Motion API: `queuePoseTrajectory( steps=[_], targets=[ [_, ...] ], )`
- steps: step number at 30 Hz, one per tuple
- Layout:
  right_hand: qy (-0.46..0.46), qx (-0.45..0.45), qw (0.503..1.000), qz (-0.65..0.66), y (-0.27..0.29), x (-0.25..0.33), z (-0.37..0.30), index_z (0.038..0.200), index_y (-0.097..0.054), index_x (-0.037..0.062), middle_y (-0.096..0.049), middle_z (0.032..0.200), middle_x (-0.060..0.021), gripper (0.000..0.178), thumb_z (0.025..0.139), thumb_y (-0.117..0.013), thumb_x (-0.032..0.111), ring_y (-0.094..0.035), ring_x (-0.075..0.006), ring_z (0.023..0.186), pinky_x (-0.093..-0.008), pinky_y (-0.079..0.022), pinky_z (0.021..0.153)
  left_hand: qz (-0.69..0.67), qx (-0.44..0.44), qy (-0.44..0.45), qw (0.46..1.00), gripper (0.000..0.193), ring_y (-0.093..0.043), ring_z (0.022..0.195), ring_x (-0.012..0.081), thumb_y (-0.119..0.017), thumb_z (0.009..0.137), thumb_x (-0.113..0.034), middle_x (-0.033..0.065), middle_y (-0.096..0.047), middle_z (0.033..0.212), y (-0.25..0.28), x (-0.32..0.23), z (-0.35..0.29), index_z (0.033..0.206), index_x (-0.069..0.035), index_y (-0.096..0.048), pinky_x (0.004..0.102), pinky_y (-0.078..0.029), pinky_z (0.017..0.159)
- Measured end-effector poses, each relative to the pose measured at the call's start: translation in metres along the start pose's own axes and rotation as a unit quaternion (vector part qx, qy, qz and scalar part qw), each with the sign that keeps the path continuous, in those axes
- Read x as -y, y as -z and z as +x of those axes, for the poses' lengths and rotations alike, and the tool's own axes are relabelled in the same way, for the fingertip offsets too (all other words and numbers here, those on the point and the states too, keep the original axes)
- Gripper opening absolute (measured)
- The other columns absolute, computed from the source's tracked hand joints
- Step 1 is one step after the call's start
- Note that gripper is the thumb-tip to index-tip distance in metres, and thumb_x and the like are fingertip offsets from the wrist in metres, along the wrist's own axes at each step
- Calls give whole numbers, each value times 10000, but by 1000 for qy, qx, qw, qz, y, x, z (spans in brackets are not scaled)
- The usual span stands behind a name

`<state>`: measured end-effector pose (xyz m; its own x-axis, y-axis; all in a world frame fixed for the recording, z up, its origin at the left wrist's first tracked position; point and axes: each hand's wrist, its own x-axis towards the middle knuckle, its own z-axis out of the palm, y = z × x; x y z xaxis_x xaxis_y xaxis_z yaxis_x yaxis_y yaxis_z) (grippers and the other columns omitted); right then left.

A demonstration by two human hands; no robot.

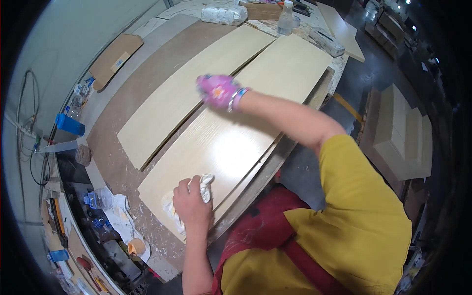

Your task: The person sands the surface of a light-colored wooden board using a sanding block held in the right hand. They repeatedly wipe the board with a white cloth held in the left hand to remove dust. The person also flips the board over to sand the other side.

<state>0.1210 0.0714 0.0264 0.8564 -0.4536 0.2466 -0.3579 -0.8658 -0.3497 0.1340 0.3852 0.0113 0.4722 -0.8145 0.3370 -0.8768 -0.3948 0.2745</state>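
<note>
A pale wood-grain panel (211, 137) lies in front of me on the workbench, its surface glossy under the light. My left hand (192, 204) is bare and closed on a white cloth (207, 183), pressed against the near left end of this panel. In a pink flowered glove, my right hand (218, 91) is over the far long edge of the same panel; its fingers are smeared by motion, and I cannot tell whether it touches the wood. A second pale panel (167, 105) lies beyond, separated by a narrow dark gap. Another board edge shows beneath the near panel.
A clear bottle (285, 19) and a wrapped white bundle (224, 14) stand at the back of the bench (105, 140). To the left are a blue container (70, 124) and a cardboard piece (115, 59). Stacked boards (400, 132) stand at the right.
</note>
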Motion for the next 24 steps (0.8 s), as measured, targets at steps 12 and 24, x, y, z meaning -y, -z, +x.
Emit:
queuePoseTrajectory(
  steps=[12,24],
  targets=[
    [6,70,997,42,47,-87,7,1006,-552,37,-653,933,-183,239,817,-613,169,-655,-368,869,-429,-526,743,-3,2,-58,998,291,-557,878,337,-707,770,-152,125,-592,974,-92,-119,151,1037,-67,-627,440,-459,758],
    [-18,5,1000,-13,98,-259,11,957,-546,4,-650,868,-200,209,808,-596,141,-655,-369,818,-435,-529,717,63,-10,15,998,295,-547,928,345,-686,808,-126,142,-577,1028,-103,-133,159,1086,-58,-612,445,-453,790]
  ],
)
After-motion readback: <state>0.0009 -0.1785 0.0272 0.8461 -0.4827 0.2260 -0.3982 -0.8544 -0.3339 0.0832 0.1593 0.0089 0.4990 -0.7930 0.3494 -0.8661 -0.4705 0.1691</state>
